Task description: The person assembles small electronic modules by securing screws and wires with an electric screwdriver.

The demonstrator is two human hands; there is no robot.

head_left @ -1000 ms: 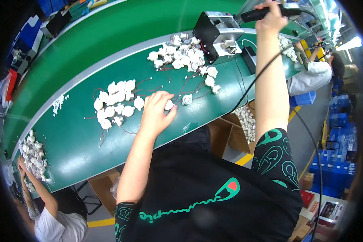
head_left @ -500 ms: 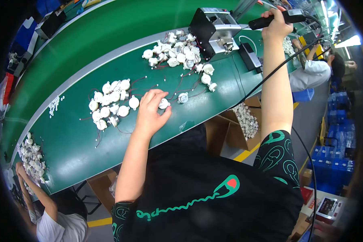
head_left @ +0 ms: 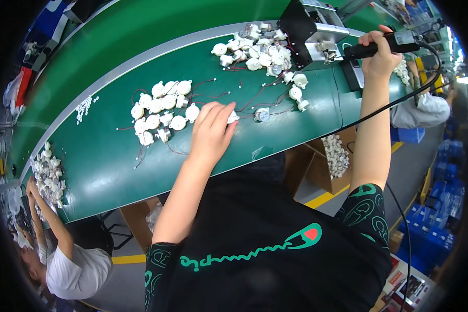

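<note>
My right hand (head_left: pixel 380 54) is wrapped round a black electric screwdriver (head_left: pixel 364 51), raised at the right. Its bit points left, close to the metal front of a black-and-silver screw feeder (head_left: pixel 317 44); whether they touch is unclear. Low on the green table, my left hand (head_left: pixel 212 127) has its thumb and fingers about a small round white motor (head_left: pixel 233 118), partly hidden by the fingers. Another motor (head_left: pixel 262 114), silver face up, lies just right of it. To the left is a loose group of white motors (head_left: pixel 161 109) with thin red and black wires.
A bigger heap of motors (head_left: pixel 260 49) lies beside the feeder. The screwdriver's black cable (head_left: pixel 369 117) crosses my right forearm. Small white rings (head_left: pixel 86 108) are scattered at the far left. A carton of parts (head_left: pixel 337 158) stands below the table edge. Co-workers sit at both sides.
The whole view has shifted, so the table things appear farther right. The screwdriver's bit has come lower and nearer the feeder's front. My left fingers have drawn closer together over the motor.
</note>
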